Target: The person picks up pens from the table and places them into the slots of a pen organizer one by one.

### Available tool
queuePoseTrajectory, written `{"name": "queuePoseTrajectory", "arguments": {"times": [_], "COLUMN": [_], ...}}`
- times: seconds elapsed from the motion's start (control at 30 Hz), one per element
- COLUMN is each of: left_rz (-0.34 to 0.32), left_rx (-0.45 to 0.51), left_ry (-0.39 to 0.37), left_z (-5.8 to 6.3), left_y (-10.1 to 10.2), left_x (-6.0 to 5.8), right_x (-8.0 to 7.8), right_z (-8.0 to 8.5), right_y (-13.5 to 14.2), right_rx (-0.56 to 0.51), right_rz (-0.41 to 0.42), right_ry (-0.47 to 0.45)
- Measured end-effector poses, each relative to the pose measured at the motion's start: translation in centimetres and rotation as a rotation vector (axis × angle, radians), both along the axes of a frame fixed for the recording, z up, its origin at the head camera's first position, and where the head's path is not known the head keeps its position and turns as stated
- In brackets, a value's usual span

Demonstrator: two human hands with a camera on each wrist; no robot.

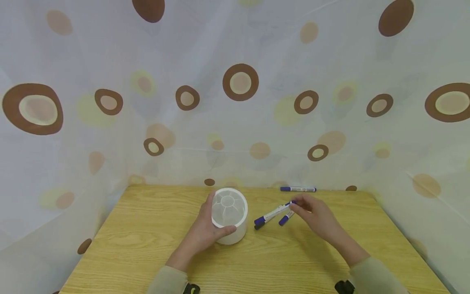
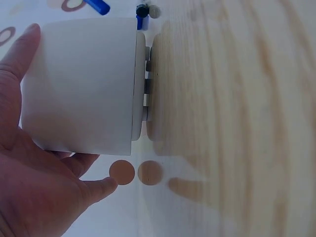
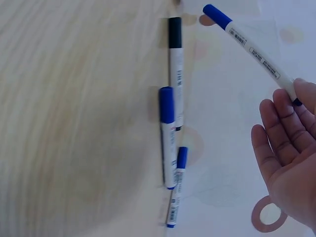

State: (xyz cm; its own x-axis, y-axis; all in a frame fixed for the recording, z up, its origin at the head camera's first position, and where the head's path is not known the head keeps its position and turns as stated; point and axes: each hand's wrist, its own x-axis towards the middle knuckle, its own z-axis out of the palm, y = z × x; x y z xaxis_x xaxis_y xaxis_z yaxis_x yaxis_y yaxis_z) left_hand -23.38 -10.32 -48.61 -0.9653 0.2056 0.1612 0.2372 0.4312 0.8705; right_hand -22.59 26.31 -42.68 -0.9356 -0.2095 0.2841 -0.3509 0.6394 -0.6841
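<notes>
My left hand (image 1: 204, 232) grips a round white pen holder (image 1: 240, 233), thumb in front and fingers round its far left side. Its top, divided by thin spokes around a small centre ring, faces up. In the left wrist view, small feet show under its base, close over the wooden surface. Right of the holder, my right hand (image 1: 318, 216) pinches the tail end of a white marker (image 3: 255, 53) with a blue cap, between thumb and fingertips. That marker slants above the table, its capped end toward the holder. Below it lies a marker with a black cap (image 3: 175, 33).
Another blue-capped marker (image 1: 283, 221) lies beneath my right hand. One more blue-capped marker (image 1: 298, 189) rests at the back edge of the wooden table (image 1: 132, 245). A white curtain with brown dots (image 1: 205, 49) surrounds the table at the back and sides.
</notes>
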Motion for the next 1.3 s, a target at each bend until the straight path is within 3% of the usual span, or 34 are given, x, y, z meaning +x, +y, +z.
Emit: {"name": "queuePoseTrajectory", "arguments": {"times": [0.27,0.83,1.3], "left_rz": [-0.001,-0.005,-0.026], "left_rx": [0.000,0.010,0.029], "left_ry": [0.001,0.003,0.026], "left_z": [-0.1,-0.1,-0.1], "left_y": [0.0,-0.1,-0.1], "left_x": [-0.1,-0.1,0.1], "right_x": [-0.5,-2.0,-3.2], "right_z": [2.2,5.9,7.6], "right_y": [-1.6,-4.5,-8.1], "right_rx": [-0.044,-0.093,-0.145], "right_rz": [-0.026,-0.029,0.008], "right_ry": [0.004,0.111,0.125]}}
